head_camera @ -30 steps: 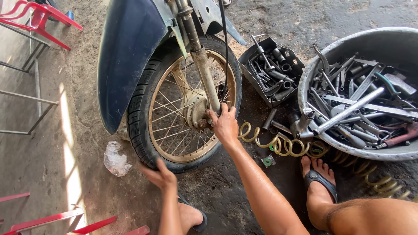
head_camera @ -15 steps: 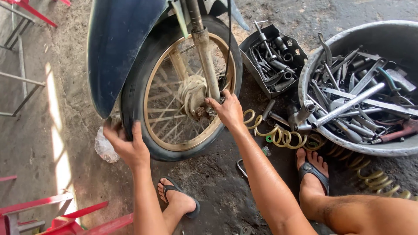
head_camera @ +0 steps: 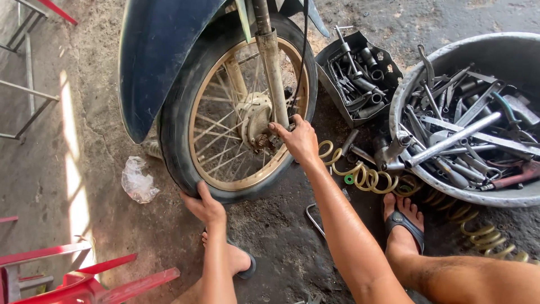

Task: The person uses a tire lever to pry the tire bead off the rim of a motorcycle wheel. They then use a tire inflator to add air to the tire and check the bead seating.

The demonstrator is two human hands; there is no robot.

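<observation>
My left hand (head_camera: 205, 205) cups the bottom of the front tyre (head_camera: 174, 152), palm pressed to the black rubber and fingers curled up around its tread; it grips nothing else. My right hand (head_camera: 298, 141) sits at the hub (head_camera: 253, 115) of the same wheel, fingers bent and closed around something small at the axle end beside the fork leg (head_camera: 273, 67), though I cannot tell exactly what they pinch because the fingertips hide it. The wheel stands upright on the dirt floor (head_camera: 112, 225), its gold rim (head_camera: 225, 177) and thin spokes showing, with the dark blue mudguard (head_camera: 152, 56) arching over its upper left. Just right of the wheel, touching the ground, lies a yellow coiled hose (head_camera: 360, 174) with a small green ring (head_camera: 349, 179) beside it. Further right of the wheel sits a big grey metal basin (head_camera: 506, 53) heaped with spanners and steel rods, and behind the hose, up against the wheel's right side, a black tray (head_camera: 388, 67) holding sockets. Left of the wheel a crumpled clear plastic bag (head_camera: 138, 180) lies on the floor, and well beyond it, at the lower left, red chair parts (head_camera: 84, 276). My sandalled feet rest below the wheel, the left one (head_camera: 239, 259) under my left forearm, the right one (head_camera: 402, 217) near the basin. A bent metal rod (head_camera: 315, 217) lies on the floor between them.
</observation>
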